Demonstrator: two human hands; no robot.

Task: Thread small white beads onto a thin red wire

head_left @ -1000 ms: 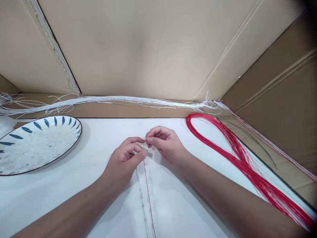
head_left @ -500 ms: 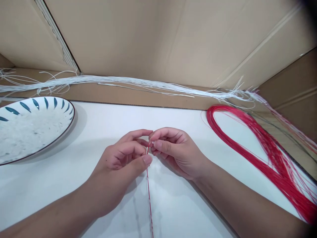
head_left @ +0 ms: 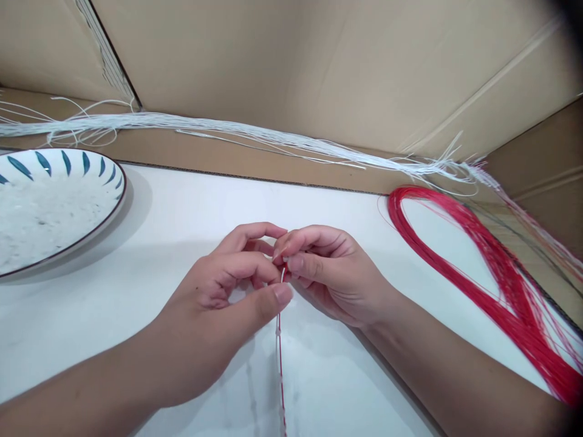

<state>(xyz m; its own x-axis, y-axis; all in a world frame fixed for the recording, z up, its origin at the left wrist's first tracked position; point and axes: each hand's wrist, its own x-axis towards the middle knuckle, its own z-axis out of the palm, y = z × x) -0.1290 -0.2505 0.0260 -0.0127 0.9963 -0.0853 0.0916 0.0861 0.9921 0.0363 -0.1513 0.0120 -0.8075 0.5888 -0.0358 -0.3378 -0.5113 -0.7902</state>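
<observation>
My left hand (head_left: 246, 285) is closed, thumb and index finger pinching a thin red and white cord (head_left: 281, 364). The cord runs down from the fingertips toward the bottom edge of the view, with small pale beads spaced along it. Close beside it, my right hand (head_left: 323, 267) pinches a tiny whitish bead (head_left: 285, 260) between thumb and index finger, at the upper end of the cord. The fingers of both hands nearly touch, and they partly hide the cord's tip. Whether the bead is threaded I cannot tell.
At the left stands an oval plate (head_left: 119, 197) with dark green leaf marks, filled with small clear-white pieces. A looped bundle of red cord (head_left: 455, 273) lies at the right. White cords (head_left: 237, 128) stretch along a cardboard ledge (head_left: 255, 162) at the back.
The view has shifted slightly, so the plate sits higher and further left. Both hands keep their pinches close together, with the fingers a little rearranged around the cord's tip.
</observation>
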